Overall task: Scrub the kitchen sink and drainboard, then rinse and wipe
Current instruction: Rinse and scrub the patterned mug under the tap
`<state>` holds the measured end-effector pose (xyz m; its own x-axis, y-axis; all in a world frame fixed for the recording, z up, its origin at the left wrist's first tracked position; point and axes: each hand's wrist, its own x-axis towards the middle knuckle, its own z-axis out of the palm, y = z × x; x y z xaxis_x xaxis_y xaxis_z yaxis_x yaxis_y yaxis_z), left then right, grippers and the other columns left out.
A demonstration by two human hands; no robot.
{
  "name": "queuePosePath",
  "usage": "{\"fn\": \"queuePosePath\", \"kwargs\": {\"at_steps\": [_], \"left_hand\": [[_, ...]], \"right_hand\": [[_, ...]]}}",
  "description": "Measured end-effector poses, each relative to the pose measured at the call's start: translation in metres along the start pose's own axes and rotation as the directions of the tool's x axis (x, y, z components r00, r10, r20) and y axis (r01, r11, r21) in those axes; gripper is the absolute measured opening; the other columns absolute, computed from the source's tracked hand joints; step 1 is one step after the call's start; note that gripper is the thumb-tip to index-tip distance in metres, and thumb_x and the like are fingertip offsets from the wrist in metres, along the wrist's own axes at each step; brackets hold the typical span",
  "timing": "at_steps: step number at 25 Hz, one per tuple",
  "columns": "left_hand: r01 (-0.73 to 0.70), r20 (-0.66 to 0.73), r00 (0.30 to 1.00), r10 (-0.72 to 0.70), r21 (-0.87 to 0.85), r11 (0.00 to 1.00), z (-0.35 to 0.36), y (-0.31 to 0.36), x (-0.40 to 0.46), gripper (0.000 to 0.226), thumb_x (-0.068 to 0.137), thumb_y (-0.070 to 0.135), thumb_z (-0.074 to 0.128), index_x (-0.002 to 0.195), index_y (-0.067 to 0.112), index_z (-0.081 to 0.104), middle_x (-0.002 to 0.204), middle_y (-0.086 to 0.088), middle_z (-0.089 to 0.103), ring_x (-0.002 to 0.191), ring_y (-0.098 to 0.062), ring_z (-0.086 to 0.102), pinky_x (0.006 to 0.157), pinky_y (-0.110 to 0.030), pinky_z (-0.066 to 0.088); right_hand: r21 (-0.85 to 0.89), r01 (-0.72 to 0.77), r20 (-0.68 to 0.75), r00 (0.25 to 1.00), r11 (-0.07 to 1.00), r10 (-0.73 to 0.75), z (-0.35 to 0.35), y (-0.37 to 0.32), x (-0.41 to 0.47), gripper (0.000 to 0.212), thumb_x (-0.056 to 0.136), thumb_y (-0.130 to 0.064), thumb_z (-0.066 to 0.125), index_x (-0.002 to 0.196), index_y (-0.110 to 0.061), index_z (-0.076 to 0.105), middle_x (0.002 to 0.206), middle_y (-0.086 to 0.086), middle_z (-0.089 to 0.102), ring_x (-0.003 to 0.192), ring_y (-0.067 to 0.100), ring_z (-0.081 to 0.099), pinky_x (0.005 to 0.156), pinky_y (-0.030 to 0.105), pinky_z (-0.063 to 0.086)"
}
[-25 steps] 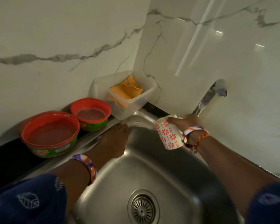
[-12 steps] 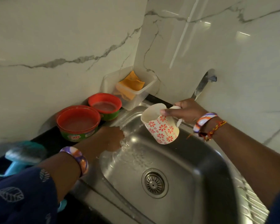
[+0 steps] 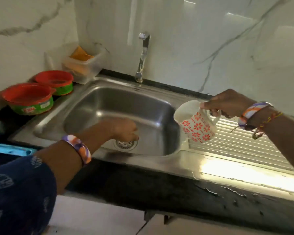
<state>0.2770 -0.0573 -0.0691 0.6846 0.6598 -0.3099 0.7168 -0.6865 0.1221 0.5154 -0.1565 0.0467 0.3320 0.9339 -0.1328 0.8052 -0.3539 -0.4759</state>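
sink under hands: right grips floral mug; tub labels unreadable.

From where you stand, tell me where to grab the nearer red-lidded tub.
Grip the nearer red-lidded tub across its green side wall, just below the lid's rim, coming from above and the front. It stands upright, wide and low; the second tub crowds its back right, the wall its rear.

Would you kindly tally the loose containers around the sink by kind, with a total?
Red-rimmed green tubs: 2 (nearer one, farther one)
Clear plastic boxes: 1, with an orange cloth inside
Flowered mugs: 1, held by the right hand
Total: 4
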Motion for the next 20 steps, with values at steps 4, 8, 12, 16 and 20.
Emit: {"fn": "queuePosePath", "kwargs": {"at_steps": [4, 8, 12, 16, 20], "left_hand": [[-0.318, -0.067, 0.948, 0.311, -0.174, 0.932, 0.027, 0.109, 0.003, 0.045, 0.098, 0.044, 0.035, 0.116, 0.010, 0.058, 0.121, -0.010, 0.059, 0.113, -0.027, 0.055, 0.096, -0.038, 0.042], [-0.406, -0.101, 0.914, 0.394, -0.167, 0.899, 0.054, 0.180, -0.002, 0.053, 0.099, 0.045, 0.029, 0.129, 0.006, 0.050, 0.132, -0.012, 0.052, 0.123, -0.027, 0.048, 0.104, -0.043, 0.038], [-0.324, -0.134, 0.942, 0.308, -0.126, 0.938, 0.070, 0.189, -0.011, 0.056, 0.099, 0.047, 0.028, 0.140, 0.012, 0.038, 0.145, -0.008, 0.040, 0.133, -0.025, 0.039, 0.108, -0.044, 0.033], [-0.246, -0.220, 0.956, 0.194, -0.235, 0.940, 0.068, 0.152, -0.029, 0.041, 0.099, 0.040, 0.034, 0.125, 0.013, 0.051, 0.122, -0.010, 0.058, 0.111, -0.024, 0.054, 0.095, -0.038, 0.041], [-0.083, -0.243, 0.970, 0.016, -0.270, 0.959, 0.066, 0.089, -0.060, 0.035, 0.099, 0.033, 0.037, 0.123, 0.015, 0.056, 0.118, -0.009, 0.060, 0.109, -0.025, 0.056, 0.093, -0.037, 0.042]], "right_hand": [[-0.098, -0.181, -0.150, 0.975, 0.979, 0.165, -0.023, 0.066, -0.051, 0.038, 0.087, -0.022, 0.064, 0.053, -0.007, 0.052, 0.055, 0.006, 0.047, 0.052, 0.016, 0.037, 0.051, 0.024, 0.028], [-0.304, -0.260, -0.187, 0.960, 0.917, 0.210, -0.028, 0.109, -0.075, 0.028, 0.087, -0.030, 0.064, 0.066, -0.011, 0.060, 0.068, 0.001, 0.056, 0.066, 0.019, 0.051, 0.058, 0.026, 0.036], [-0.339, -0.184, -0.146, 0.979, 0.923, 0.142, -0.018, 0.100, -0.080, 0.031, 0.086, -0.036, 0.063, 0.062, -0.016, 0.060, 0.066, -0.001, 0.057, 0.062, 0.015, 0.052, 0.053, 0.022, 0.037], [-0.344, -0.007, -0.004, 1.000, 0.939, 0.006, 0.009, 0.051, -0.071, 0.031, 0.087, -0.033, 0.062, 0.066, -0.009, 0.065, 0.066, 0.005, 0.058, 0.060, 0.016, 0.048, 0.054, 0.024, 0.034], [-0.303, 0.213, 0.165, 0.972, 0.929, -0.169, 0.046, -0.022, -0.057, 0.036, 0.086, -0.026, 0.063, 0.053, -0.014, 0.055, 0.055, 0.000, 0.051, 0.052, 0.011, 0.043, 0.050, 0.021, 0.030]]}}
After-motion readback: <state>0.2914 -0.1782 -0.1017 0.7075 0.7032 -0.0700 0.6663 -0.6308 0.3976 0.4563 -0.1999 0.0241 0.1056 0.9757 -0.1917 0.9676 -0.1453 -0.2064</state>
